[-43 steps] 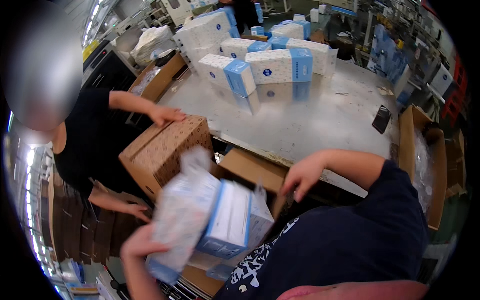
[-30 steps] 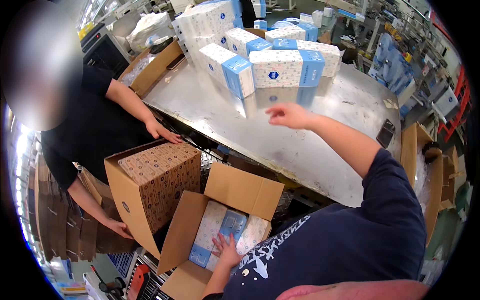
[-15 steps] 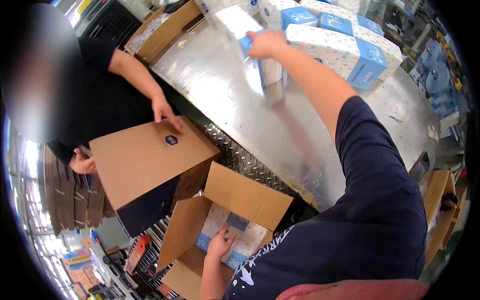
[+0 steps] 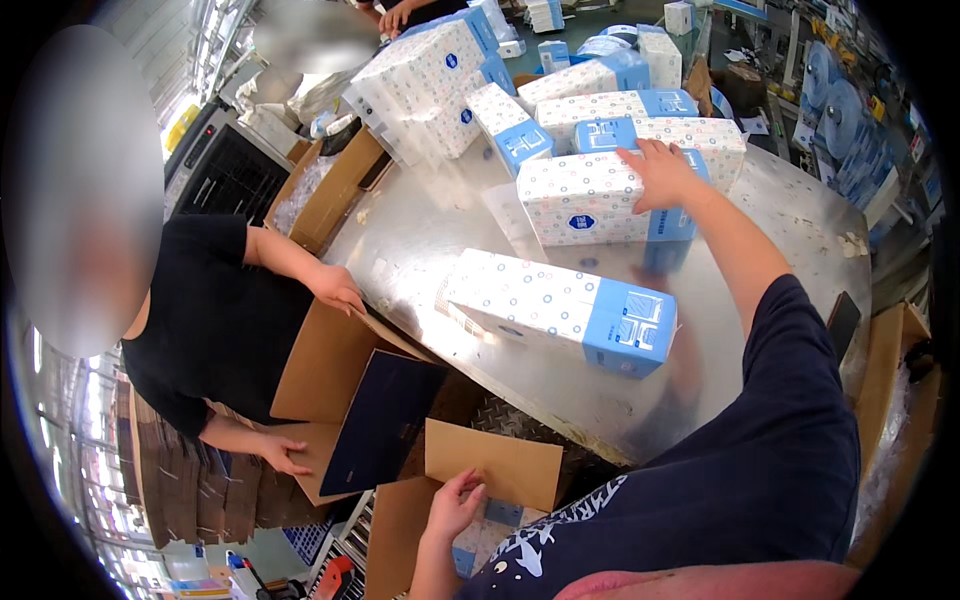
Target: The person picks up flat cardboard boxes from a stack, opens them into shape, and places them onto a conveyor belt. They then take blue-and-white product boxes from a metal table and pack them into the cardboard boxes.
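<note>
The metal table (image 4: 410, 225) is largest, with stacked white-and-blue packs (image 4: 425, 85) toward its far side. Just beside the table's near edge stands an open cardboard box (image 4: 400, 520). One loose pack (image 4: 530, 300) lies mid-table; beyond it on the table sits another pack (image 4: 580, 205), the right hand (image 4: 665, 178) spread over its top, whether gripping I cannot tell. Off the table's near edge, over the box, the left hand (image 4: 455, 505) is free, loosely curled.

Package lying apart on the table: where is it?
Head view, a little right of centre: the lone package lies on the metal table, between the second package under the right hand and the open carton by the left hand.
</note>
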Demonstrator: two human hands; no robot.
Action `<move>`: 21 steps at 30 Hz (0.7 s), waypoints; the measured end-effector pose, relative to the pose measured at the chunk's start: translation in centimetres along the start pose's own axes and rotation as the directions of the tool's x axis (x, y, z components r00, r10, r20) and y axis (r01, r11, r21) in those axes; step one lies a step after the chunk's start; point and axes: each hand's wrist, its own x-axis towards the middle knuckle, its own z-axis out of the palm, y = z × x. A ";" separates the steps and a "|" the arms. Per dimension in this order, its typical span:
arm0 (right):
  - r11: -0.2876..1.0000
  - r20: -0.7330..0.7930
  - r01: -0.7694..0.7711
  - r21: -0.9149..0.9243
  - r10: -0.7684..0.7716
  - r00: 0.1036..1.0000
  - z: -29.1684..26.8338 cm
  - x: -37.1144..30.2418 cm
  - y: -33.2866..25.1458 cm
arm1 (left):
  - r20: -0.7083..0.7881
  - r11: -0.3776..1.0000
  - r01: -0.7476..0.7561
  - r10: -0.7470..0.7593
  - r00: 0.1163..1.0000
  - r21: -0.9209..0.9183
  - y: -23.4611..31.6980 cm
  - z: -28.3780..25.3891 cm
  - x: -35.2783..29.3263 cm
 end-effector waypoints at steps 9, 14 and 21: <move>0.942 0.335 -0.289 0.169 0.221 0.916 -0.4 3.6 6.4 | -0.077 0.993 0.104 -0.099 0.992 0.061 -1.0 -0.4 -4.9; 0.908 0.486 -0.383 0.173 0.260 0.834 -0.3 3.1 7.2 | -0.065 0.996 0.082 -0.085 0.994 -0.045 0.4 0.4 -4.4; 0.928 0.357 -0.272 0.254 0.171 0.918 0.2 2.4 2.8 | 0.051 0.966 -0.260 0.259 0.965 0.018 14.1 3.7 9.3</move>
